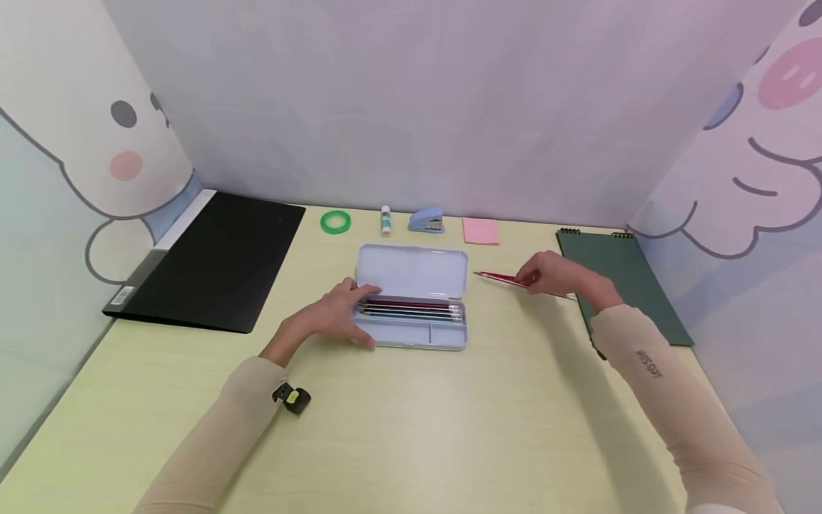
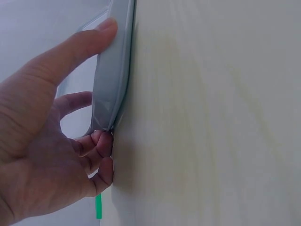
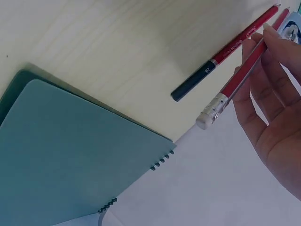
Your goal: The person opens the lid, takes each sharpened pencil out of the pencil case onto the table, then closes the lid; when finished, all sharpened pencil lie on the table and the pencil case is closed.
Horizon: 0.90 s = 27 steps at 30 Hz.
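An open light-blue pencil case (image 1: pixel 411 335) lies in the middle of the table, its lid (image 1: pixel 411 271) folded back. Several pencils (image 1: pixel 411 309) lie in its long compartment. My left hand (image 1: pixel 349 314) grips the case's left end, thumb on the near edge and fingers at the far side; the left wrist view shows that hand (image 2: pixel 87 96) curled round the case's rim (image 2: pixel 113 70). To the right of the case, my right hand (image 1: pixel 523 280) pinches a red pencil (image 3: pixel 230 84) with an eraser end, lifted off the table. A red and dark-blue pencil (image 3: pixel 221 55) lies on the table beside it.
A black folder (image 1: pixel 218 257) lies at the left, a green spiral notebook (image 1: pixel 623 278) at the right. Along the back wall sit a green tape roll (image 1: pixel 335 221), a glue stick (image 1: pixel 385 220), a blue stapler (image 1: pixel 427 220) and pink sticky notes (image 1: pixel 481 230). Printed screens wall the table.
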### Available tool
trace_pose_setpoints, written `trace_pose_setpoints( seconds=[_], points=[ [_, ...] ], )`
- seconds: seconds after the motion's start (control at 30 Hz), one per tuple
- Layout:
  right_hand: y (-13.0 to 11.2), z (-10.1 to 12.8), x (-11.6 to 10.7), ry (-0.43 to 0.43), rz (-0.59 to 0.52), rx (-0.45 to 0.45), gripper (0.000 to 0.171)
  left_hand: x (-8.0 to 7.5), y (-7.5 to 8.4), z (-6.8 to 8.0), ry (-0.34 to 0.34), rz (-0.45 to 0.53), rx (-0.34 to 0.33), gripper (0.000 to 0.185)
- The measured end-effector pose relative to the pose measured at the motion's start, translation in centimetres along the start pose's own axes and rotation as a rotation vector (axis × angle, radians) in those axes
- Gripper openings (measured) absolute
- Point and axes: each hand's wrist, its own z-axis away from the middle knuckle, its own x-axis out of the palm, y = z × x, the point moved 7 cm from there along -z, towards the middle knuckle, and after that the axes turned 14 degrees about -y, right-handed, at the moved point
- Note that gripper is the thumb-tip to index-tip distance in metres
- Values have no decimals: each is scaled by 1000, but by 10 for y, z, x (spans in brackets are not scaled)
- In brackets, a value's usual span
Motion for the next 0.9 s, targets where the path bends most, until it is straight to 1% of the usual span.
trace_pose_setpoints(
  seconds=[0.2,0.5,0.6,0.9],
  points=[
    [1,-5,5,30,16,1,27,1,0,-1,-5,-3,-10,99],
    [1,-12,11,99,123,44,24,0,0,0,-5,-1,-17,99],
    [1,-12,12,124,153,41,22,0,0,-1,-5,-1,-21,99],
    [4,-7,11,180,197,33,20,-1,-1,-1,-9,-3,-28,99]
  ],
)
